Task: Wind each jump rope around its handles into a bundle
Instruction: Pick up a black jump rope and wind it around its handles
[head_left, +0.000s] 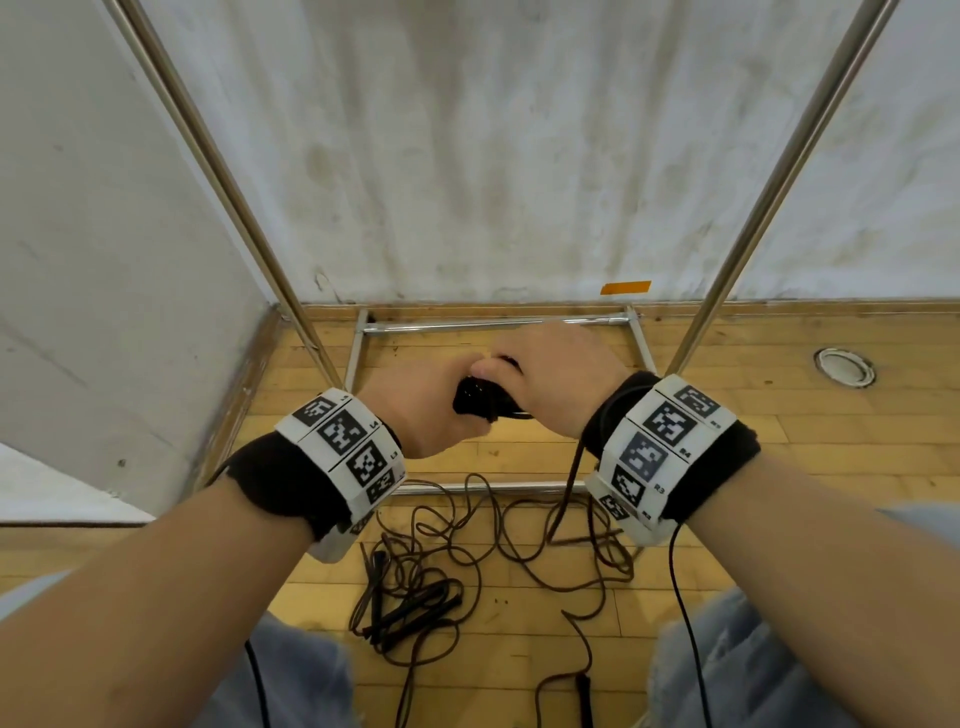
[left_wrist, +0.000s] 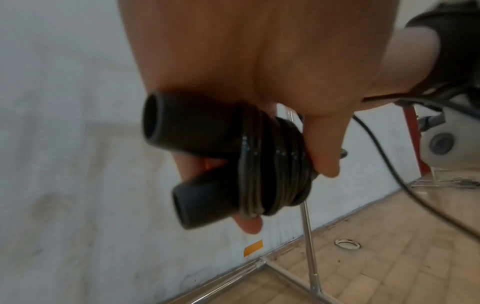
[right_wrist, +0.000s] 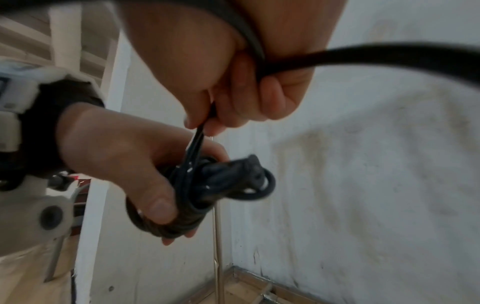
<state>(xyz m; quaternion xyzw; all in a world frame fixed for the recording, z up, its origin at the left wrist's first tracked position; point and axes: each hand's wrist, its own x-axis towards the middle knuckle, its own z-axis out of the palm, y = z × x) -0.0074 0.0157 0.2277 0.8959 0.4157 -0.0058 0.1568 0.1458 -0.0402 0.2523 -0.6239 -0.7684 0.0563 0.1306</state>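
Winding is nearly done: the left hand grips the two handles with rope coiled round, and the right hand, at 3 o'clock, pinches the rope's end. Next, I judge, tuck it. More ropes lie on the floor at 6 o'clock.

In the head view the bundle is mostly hidden between the left hand and the right hand, so the fingers cannot be seen there. Both wrist views are blurry. A loose handle on the floor is cut off by the bottom edge. How many ropes are in the pile is too tangled to tell.
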